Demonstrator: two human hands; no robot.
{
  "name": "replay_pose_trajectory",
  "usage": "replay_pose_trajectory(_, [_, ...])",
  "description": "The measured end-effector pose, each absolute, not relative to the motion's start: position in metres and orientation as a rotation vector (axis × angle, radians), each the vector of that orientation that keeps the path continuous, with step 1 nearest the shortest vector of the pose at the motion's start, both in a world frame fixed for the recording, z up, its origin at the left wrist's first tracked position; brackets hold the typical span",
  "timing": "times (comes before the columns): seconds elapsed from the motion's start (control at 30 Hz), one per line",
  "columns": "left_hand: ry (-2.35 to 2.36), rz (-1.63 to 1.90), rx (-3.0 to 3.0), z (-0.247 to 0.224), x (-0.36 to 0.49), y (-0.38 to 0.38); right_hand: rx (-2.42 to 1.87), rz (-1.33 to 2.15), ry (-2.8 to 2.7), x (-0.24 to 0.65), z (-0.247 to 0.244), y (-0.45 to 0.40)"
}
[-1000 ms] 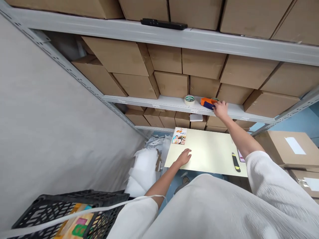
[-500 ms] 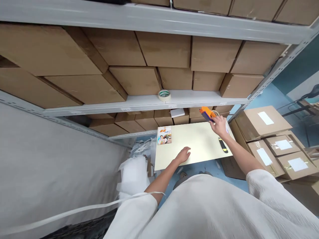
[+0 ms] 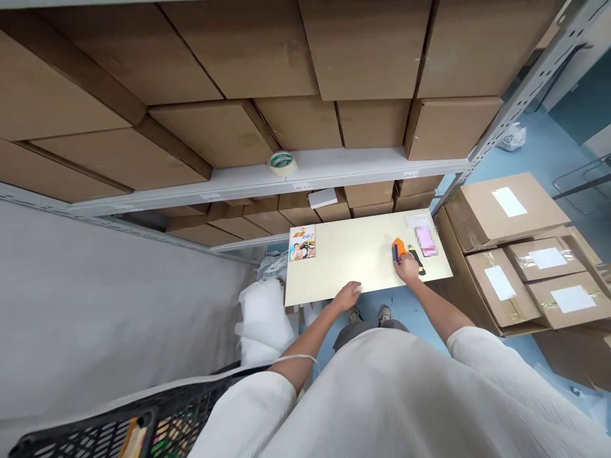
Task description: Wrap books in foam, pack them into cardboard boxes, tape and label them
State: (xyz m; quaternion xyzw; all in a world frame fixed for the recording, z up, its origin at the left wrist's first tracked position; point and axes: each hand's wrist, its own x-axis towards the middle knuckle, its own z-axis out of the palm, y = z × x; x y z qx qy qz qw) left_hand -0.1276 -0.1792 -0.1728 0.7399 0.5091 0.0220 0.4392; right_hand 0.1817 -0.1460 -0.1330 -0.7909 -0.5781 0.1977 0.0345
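Note:
My right hand (image 3: 407, 268) is closed around an orange and purple tape dispenser (image 3: 397, 250) at the right part of the pale yellow tabletop (image 3: 348, 245). A black and yellow utility knife (image 3: 417, 259) lies just right of that hand, partly hidden by it. My left hand (image 3: 347, 296) rests at the table's front edge, fingers loosely extended and nothing seen in them. Farther right lies a pink, blurred-out phone-like item (image 3: 425, 241), with a whitish flat piece (image 3: 417, 221) behind it. A printed booklet (image 3: 302, 243) with a picture cover is at the table's left end.
Shelves packed with cardboard boxes (image 3: 367, 51) rise behind the table. A tape roll (image 3: 282, 163) sits on the shelf ledge (image 3: 344, 161). Labelled cartons (image 3: 520, 210) are stacked on the right. White foam sheets (image 3: 262, 315) and a black plastic crate (image 3: 167, 416) stand on the left.
My right hand has brought the tape dispenser from the table's back right edge nearer to me, beside the knife. My left hand stays near the front edge. The view has tilted and shifted.

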Motion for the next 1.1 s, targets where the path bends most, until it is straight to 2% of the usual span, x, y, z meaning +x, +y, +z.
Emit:
replay_pose_trajectory(0.37, [1.331,0.043,1.746,-0.174,-0.119,-0.205,-2.344,0.681,-1.883,0.203,-0.167,-0.151])
replay_pose_trajectory(0.6, [1.463,0.148,1.646,-0.167,-0.138,-0.206,-2.100,0.344,-2.050,0.189,-0.157,-0.137])
replay_pose_trajectory(0.83, [1.627,0.420,1.596,-0.156,-0.198,-0.218,-1.650,0.354,-2.279,0.078,-0.128,-0.097])
replay_pose_trajectory(1.1, [1.880,0.640,1.418,-0.158,-0.311,-0.264,-1.329,0.492,-2.548,-0.102,-0.117,-0.109])
